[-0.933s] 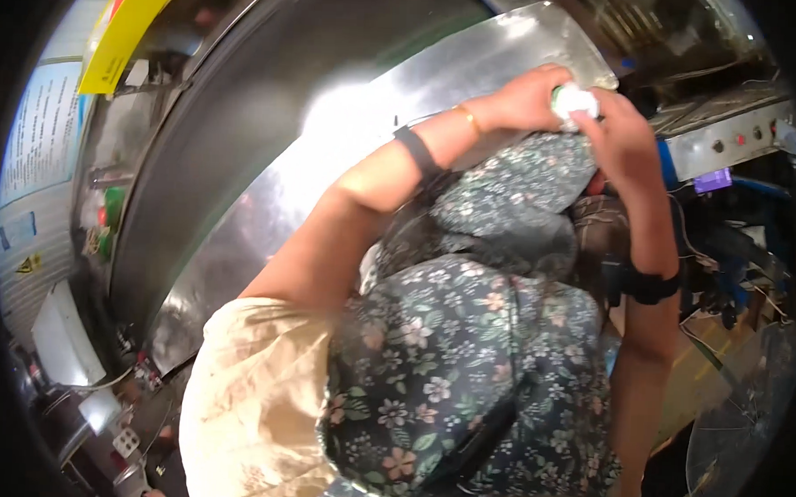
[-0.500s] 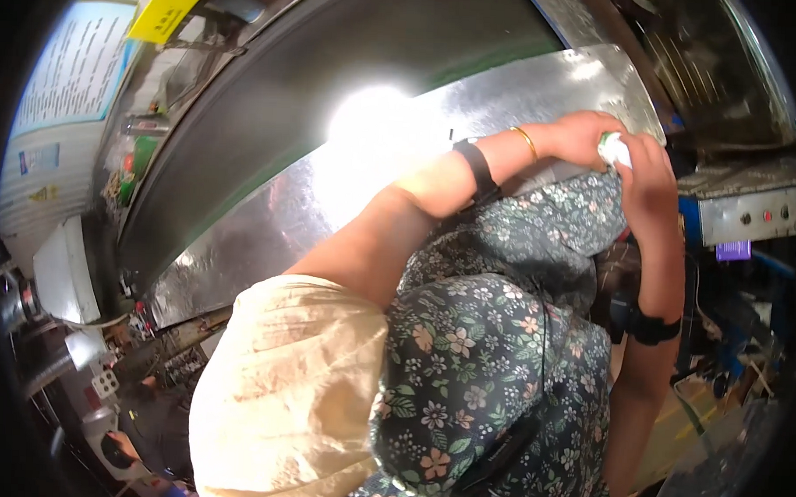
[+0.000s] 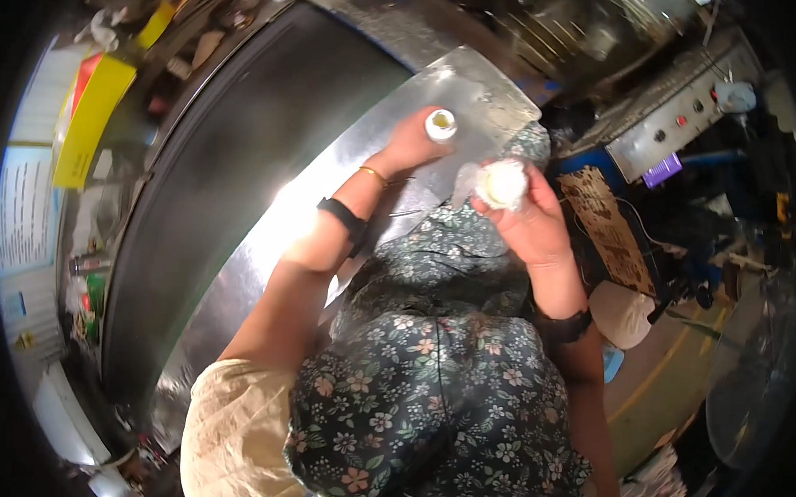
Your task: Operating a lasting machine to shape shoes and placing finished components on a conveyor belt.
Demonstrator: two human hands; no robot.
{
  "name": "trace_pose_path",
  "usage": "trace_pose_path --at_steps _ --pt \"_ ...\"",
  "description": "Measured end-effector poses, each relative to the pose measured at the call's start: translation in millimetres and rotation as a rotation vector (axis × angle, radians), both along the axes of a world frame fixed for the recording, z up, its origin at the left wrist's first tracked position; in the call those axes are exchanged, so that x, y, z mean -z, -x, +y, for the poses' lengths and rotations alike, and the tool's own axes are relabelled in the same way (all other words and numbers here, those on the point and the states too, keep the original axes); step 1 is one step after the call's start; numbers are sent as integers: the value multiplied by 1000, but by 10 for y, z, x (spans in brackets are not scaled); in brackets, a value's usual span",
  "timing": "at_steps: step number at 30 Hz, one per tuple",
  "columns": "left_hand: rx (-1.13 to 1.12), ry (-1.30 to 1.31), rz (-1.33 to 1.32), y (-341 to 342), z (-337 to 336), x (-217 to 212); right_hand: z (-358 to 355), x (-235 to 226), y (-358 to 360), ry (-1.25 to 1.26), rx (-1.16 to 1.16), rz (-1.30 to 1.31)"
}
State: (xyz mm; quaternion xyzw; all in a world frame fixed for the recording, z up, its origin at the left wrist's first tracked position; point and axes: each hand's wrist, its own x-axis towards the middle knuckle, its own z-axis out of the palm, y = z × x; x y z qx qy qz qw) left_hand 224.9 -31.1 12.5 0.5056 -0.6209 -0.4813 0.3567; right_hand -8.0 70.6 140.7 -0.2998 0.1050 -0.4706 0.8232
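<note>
My left hand [image 3: 410,144] is closed around a small white bottle [image 3: 440,125] above the metal shelf. The bottle's round mouth faces up, uncovered, with something yellowish inside. Nearer to me and to the right, my right hand [image 3: 539,225] is closed on a round white piece [image 3: 504,184] with a pale, whitish middle. A thin, see-through crumpled film [image 3: 465,184] hangs from its left side. Whether the piece is a lid or a wad of wrapping, I cannot tell. The two hands are apart.
The shiny metal shelf [image 3: 267,235] runs along a dark conveyor belt [image 3: 236,129]. A control box [image 3: 683,123] with knobs stands at the far right. My flowered apron [image 3: 428,398] covers my lap. Below right, a pale stool-like thing [image 3: 621,313] stands near torn cardboard [image 3: 605,225].
My hands were together on the white bottle and have separated. The bottle's mouth now shows in the left hand, and the right holds the white piece with film. The view has turned.
</note>
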Motion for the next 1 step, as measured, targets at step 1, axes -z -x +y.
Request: trace_pose_path --at_steps 1 --pt "17 -17 -48 -16 -13 38 39 22 4 33 -6 -14"
